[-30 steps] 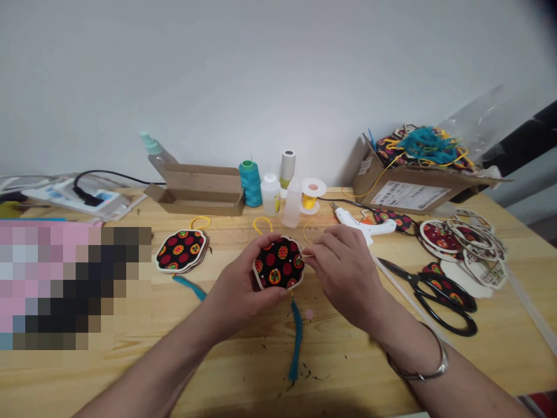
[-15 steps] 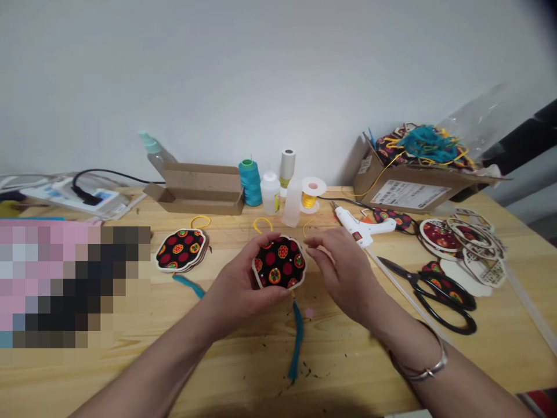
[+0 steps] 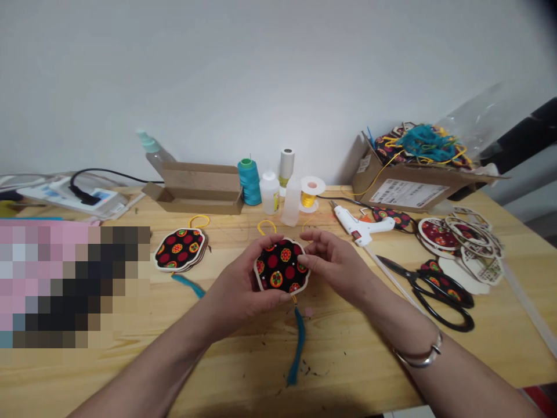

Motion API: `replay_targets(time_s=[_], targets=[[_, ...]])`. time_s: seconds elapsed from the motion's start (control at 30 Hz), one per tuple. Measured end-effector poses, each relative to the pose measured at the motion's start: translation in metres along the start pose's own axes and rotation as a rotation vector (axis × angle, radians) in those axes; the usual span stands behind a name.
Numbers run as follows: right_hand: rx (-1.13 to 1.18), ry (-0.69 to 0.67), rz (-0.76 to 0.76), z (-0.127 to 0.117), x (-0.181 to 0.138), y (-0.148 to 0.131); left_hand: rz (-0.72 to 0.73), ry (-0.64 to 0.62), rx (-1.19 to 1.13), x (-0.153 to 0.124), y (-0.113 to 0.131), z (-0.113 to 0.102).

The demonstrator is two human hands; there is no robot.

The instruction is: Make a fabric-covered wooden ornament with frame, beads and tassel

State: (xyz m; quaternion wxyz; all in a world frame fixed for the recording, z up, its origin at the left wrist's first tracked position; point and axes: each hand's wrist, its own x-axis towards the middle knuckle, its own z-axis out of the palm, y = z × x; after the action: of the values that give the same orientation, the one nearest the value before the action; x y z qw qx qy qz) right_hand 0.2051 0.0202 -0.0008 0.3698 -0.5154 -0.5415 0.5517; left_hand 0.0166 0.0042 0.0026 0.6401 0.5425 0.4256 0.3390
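Observation:
My left hand [image 3: 241, 287] grips a black fabric ornament [image 3: 279, 269] with red and orange dots, a pale wooden rim, a yellow loop on top and a teal tassel [image 3: 297, 347] hanging below. My right hand [image 3: 335, 266] has its fingers closed on the ornament's right edge. Both hands hold it just above the wooden table [image 3: 348, 360]. A finished stack of similar ornaments [image 3: 180, 249] lies to the left.
A white glue gun [image 3: 359, 224], black scissors [image 3: 435, 290], loose ornament parts [image 3: 465, 244] and a full cardboard box [image 3: 413, 174] sit on the right. Thread spools and bottles [image 3: 274, 186] and an open box [image 3: 198, 188] stand at the back.
My right hand moved left from beside the ornament and closed on its right edge. The ornament tilted slightly; the tassel swung a little to the right.

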Motion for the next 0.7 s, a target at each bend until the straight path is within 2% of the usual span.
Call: replay_targets(time_s=[0.53, 0.7], targets=[[0.145, -0.080, 0.079, 0.0017, 0.0002, 0.0026, -0.008, -0.033, -0.008, -0.0011, 0.0020, 0.0012], [0.153, -0.061, 0.074, 0.0044, -0.0001, 0.0019, -0.008, -0.044, -0.025, -0.0011, 0.0002, 0.0012]])
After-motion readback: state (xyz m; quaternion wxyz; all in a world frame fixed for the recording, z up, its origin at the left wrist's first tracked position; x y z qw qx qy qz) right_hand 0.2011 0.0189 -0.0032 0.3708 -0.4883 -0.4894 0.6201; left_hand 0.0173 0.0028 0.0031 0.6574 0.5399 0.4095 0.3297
